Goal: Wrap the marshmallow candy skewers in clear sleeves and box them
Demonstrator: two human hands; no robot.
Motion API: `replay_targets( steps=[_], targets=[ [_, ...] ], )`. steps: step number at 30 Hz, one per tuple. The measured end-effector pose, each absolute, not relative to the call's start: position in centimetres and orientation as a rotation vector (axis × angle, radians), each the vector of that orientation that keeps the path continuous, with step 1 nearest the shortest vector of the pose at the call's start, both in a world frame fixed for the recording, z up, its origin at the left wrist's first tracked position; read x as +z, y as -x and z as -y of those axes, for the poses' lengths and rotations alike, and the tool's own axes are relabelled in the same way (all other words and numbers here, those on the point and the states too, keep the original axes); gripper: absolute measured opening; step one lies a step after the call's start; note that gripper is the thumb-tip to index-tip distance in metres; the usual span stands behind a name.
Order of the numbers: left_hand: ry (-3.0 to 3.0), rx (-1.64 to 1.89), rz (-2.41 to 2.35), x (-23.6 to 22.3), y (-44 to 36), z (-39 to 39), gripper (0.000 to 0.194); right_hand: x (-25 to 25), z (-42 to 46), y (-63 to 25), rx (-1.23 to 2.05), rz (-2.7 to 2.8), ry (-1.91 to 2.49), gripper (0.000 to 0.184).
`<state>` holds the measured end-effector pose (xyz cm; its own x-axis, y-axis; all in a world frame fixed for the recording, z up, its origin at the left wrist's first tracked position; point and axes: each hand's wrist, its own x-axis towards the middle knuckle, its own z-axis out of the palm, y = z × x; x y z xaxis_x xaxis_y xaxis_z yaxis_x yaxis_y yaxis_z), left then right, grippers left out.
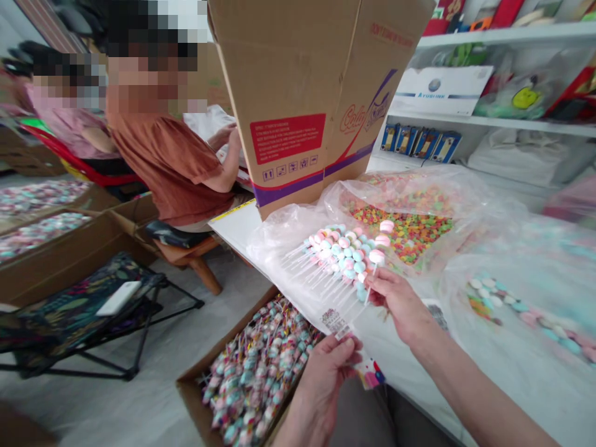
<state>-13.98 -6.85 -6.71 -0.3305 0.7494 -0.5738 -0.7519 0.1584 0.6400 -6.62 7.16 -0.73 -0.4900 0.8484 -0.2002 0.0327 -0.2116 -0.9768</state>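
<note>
A white table is running from the near right toward the far left, with a tall cardboard carton standing upright at its far end and white shelves rising beyond it on the right. On the left, a co-worker in a rust-brown top is sitting beside the carton, and another in a pink top is sitting further left. A cardboard box of packed candy sticks is resting on the floor just left of the near table edge.

Across the tabletop, a clear plastic sack of multicoloured ring candy is lying far from the hands, and a clear sack of pastel candies is lying to the right. Between them and the near edge, the person's hands are working close together. The left hand is pinching, in a narrow grip, the lower end of a clear plastic bag near its barcode label. The right hand is closing narrowly around the white stick of one pastel candy stick, which is standing tilted up at the edge of a bunch of candy sticks lying on the bag.
</note>
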Motion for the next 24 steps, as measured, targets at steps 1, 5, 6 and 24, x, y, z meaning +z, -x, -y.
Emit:
replay_targets(
  steps=[1, 5, 6, 24],
  targets=[
    [0.007, 1.534, -1.157, -6.5, 13.7, 6.7, 0.032, -0.9, -6.6, 5.1, 1.712, 1.54, 1.064, 0.021],
    [-0.021, 1.626, -1.121, -5.9, 12.3, 5.2, 0.029, -1.6, -3.8, -0.7, 1.571, 1.74, 1.1, 0.022],
    [-0.021, 1.644, -1.123, -5.9, 11.8, 4.7, 0.029, -1.8, -3.1, -1.8, 1.552, 1.741, 1.102, 0.02],
    [0.028, 1.618, -1.062, -5.0, 8.1, 2.8, 0.009, -4.6, -0.9, -7.0, 1.436, 1.749, 1.207, 0.025]
  ],
)
